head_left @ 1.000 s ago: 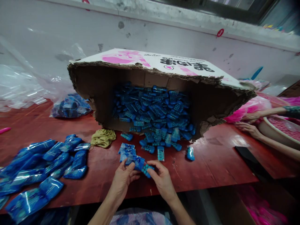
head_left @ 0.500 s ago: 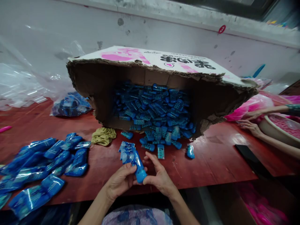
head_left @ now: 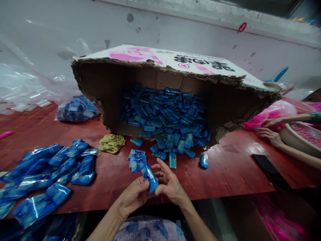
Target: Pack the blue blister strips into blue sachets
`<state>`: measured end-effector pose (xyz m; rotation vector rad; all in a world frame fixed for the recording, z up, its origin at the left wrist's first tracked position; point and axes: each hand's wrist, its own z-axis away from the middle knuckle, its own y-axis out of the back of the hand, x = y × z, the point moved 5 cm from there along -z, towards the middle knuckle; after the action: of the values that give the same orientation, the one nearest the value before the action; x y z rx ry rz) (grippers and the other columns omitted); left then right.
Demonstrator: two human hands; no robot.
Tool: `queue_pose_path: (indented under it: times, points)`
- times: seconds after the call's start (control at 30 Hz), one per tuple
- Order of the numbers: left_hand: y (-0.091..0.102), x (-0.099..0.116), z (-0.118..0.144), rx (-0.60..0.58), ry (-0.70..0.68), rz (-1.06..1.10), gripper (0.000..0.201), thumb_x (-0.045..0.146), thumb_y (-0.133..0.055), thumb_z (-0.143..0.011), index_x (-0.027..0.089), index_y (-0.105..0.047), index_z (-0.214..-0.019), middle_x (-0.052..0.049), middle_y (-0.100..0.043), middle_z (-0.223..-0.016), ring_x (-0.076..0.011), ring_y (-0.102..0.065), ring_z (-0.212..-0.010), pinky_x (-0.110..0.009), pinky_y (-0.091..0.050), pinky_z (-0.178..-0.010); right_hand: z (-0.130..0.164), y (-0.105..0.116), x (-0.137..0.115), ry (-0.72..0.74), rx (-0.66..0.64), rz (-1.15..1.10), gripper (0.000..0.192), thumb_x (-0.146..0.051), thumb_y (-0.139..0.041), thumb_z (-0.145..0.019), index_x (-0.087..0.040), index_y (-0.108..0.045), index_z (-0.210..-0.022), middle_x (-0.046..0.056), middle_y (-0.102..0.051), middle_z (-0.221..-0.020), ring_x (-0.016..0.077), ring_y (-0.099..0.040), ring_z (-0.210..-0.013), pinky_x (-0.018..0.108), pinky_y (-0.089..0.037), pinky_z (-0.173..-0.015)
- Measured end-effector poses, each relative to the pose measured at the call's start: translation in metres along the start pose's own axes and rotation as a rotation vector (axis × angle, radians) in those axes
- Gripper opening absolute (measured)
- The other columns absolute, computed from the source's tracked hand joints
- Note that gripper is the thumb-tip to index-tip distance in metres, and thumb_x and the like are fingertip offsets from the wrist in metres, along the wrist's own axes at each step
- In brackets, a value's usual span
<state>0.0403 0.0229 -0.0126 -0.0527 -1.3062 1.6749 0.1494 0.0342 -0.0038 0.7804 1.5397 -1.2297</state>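
Note:
Near the table's front edge, my left hand (head_left: 136, 192) pinches a shiny blue plastic packet (head_left: 150, 178) between thumb and fingers. Its rounded lower end points toward me. On the right side of it is my right hand (head_left: 172, 185), fingers stretched out and apart, with the thumb at the packet's lower end; whether the thumb presses on it I cannot tell. Just beyond lie several flat blue printed wrappers (head_left: 135, 157), overlapping. Past them, a torn cardboard box (head_left: 170, 79) lies on its side with many small blue clear-fronted pieces (head_left: 165, 113) spilling out.
Filled blue packets (head_left: 60, 167) are heaped at left, beside a yellow-green cloth (head_left: 111, 143). Behind them stands a clear bag of blue items (head_left: 76, 108). A black phone-like slab (head_left: 271, 170) lies at right, near another person's hands (head_left: 272, 135) and a bowl of pink pieces (head_left: 298, 135).
The packet's rounded end has shifted slightly up and right between my hands, and the wrapper now covers it more. My view has moved a little.

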Motion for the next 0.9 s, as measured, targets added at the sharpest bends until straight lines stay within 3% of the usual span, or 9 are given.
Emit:
queue_pose_path:
  times: [0.2, 0.4, 0.6, 0.7, 0.77, 0.83, 0.9]
  points:
    - [0.003, -0.009, 0.003, 0.085, -0.077, 0.069, 0.016, 0.025, -0.068, -0.066, 0.016, -0.066, -0.079, -0.003, -0.067, -0.073, -0.0161, -0.062, -0.072, -0.035, -0.048, -0.078, 0.001, -0.003, 0.004, 0.119, 0.058, 0.068, 0.074, -0.034, -0.076, -0.060, -0.031, -0.042, -0.125, 0.003, -0.056, -0.104, 0.0170, -0.057, -0.086, 0.030, -0.046, -0.075]
    - [0.001, -0.012, 0.011, 0.127, -0.032, 0.079, 0.016, 0.025, -0.069, -0.065, 0.016, -0.064, -0.077, -0.003, -0.068, -0.076, -0.0178, -0.064, -0.073, -0.034, -0.048, -0.076, 0.000, -0.007, 0.002, 0.029, 0.025, 0.024, 0.066, -0.035, -0.074, -0.062, -0.029, -0.047, -0.121, 0.001, -0.058, -0.096, 0.0166, -0.056, -0.088, 0.030, -0.043, -0.081]
    - [0.001, -0.007, 0.012, 0.232, -0.080, 0.027, 0.020, 0.022, -0.064, -0.070, 0.017, -0.063, -0.089, -0.005, -0.069, -0.085, -0.0184, -0.066, -0.074, -0.031, -0.050, -0.070, -0.001, -0.010, 0.007, 0.085, 0.045, 0.032, 0.057, -0.033, -0.066, -0.070, -0.026, -0.046, -0.123, 0.002, -0.058, -0.096, 0.0158, -0.056, -0.086, 0.029, -0.044, -0.079]
    - [0.022, 0.017, 0.022, 0.373, -0.227, 0.136, 0.011, 0.024, -0.056, -0.076, 0.016, -0.063, -0.079, -0.006, -0.069, -0.077, -0.0210, -0.065, -0.079, -0.035, -0.050, -0.076, -0.003, -0.008, 0.007, 0.111, 0.087, 0.304, 0.045, -0.026, -0.060, -0.076, -0.026, -0.049, -0.120, 0.002, -0.057, -0.097, 0.0134, -0.056, -0.078, 0.027, -0.046, -0.074]
    - [0.047, 0.042, 0.039, 0.559, -0.374, 0.266, 0.023, 0.034, -0.048, -0.080, 0.017, -0.061, -0.071, -0.005, -0.068, -0.071, -0.0215, -0.065, -0.080, -0.039, -0.050, -0.078, -0.007, -0.008, 0.002, 0.152, 0.111, 0.588, 0.035, -0.023, -0.057, -0.078, -0.025, -0.055, -0.114, 0.002, -0.058, -0.096, 0.0139, -0.055, -0.079, 0.027, -0.045, -0.076]
    - [0.072, 0.072, 0.060, 0.725, -0.557, 0.357, 0.038, 0.050, -0.041, -0.079, 0.018, -0.061, -0.079, -0.005, -0.068, -0.076, -0.0219, -0.063, -0.085, -0.038, -0.050, -0.077, -0.014, -0.009, -0.001, 0.192, 0.126, 0.848, 0.029, -0.021, -0.055, -0.080, -0.025, -0.058, -0.109, 0.003, -0.058, -0.096, 0.0162, -0.054, -0.087, 0.028, -0.043, -0.080]
    - [0.089, 0.096, 0.076, 0.768, -0.657, 0.394, 0.051, 0.055, -0.035, -0.079, 0.013, -0.061, -0.088, -0.011, -0.068, -0.086, -0.0219, -0.060, -0.093, -0.035, -0.049, -0.080, -0.025, -0.012, 0.000, 0.207, 0.140, 1.063, 0.028, -0.021, -0.055, -0.081, -0.025, -0.057, -0.109, 0.004, -0.058, -0.097, 0.0187, -0.052, -0.093, 0.030, -0.041, -0.082]
